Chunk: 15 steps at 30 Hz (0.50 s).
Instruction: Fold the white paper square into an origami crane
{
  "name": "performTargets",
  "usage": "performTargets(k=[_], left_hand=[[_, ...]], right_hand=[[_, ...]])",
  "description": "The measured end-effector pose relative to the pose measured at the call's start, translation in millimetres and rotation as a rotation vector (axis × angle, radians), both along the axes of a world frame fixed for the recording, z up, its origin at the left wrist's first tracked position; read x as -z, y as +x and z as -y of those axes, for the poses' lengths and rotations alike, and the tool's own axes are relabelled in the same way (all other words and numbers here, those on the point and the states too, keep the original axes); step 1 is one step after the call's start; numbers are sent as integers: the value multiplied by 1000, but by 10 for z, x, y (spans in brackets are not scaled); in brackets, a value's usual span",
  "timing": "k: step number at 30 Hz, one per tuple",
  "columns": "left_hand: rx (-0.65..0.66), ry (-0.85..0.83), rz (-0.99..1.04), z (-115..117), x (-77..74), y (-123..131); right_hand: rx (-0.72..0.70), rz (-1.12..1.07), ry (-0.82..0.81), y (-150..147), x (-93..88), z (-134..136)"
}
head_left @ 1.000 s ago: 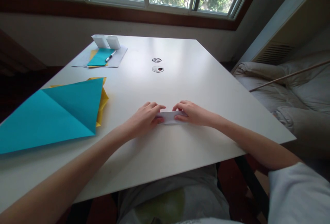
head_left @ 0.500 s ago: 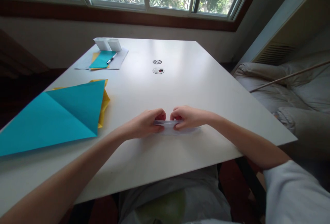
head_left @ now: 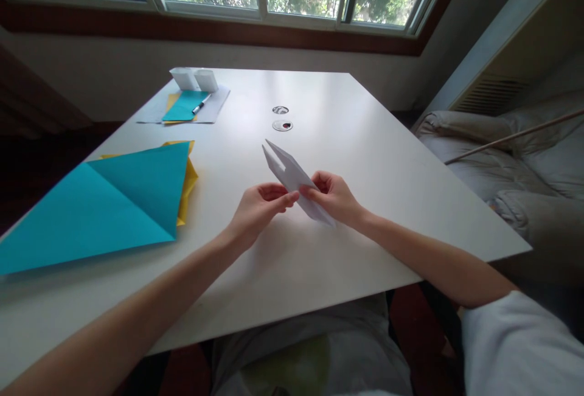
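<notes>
A folded piece of white paper [head_left: 295, 178] is held up at a slant above the near part of the table, its layers parted at the upper left end. My right hand [head_left: 335, 197] pinches it from the right, thumb on the near face and fingers bent behind. At its lower left edge is my left hand [head_left: 260, 208], thumb tip against the paper and fingers curled. How firmly the left fingertips grip is partly hidden.
A large folded teal sheet [head_left: 132, 201] lies at the left over yellow paper [head_left: 187, 195]. Farther back are two white paper boxes [head_left: 196, 79], small teal and yellow sheets, and a marker [head_left: 201, 104]. Two round cable-hole covers [head_left: 282, 125] sit in the white table [head_left: 365, 140].
The white paper has been lifted off the table and turned from lying level to a steep slant. My left hand has shifted down its edge, and my right hand now holds it from the right.
</notes>
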<state>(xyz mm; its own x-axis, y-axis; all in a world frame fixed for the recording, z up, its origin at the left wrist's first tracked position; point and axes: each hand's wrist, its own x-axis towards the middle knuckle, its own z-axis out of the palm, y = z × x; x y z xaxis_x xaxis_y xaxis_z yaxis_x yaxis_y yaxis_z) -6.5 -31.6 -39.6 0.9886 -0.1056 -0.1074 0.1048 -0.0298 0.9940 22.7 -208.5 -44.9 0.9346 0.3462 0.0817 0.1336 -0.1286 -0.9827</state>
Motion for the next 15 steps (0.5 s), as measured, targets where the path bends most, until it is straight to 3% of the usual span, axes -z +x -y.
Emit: performTargets(k=[6, 10, 15], left_hand=[[45, -176, -1, 66, -21, -46], [63, -146, -35, 17, -62, 0], [130, -210, -92, 9, -71, 2]], right_hand=[[-104, -213, 194, -52, -58, -16], [-172, -286, 209, -6, -81, 32], [-211, -220, 196, 11, -70, 42]])
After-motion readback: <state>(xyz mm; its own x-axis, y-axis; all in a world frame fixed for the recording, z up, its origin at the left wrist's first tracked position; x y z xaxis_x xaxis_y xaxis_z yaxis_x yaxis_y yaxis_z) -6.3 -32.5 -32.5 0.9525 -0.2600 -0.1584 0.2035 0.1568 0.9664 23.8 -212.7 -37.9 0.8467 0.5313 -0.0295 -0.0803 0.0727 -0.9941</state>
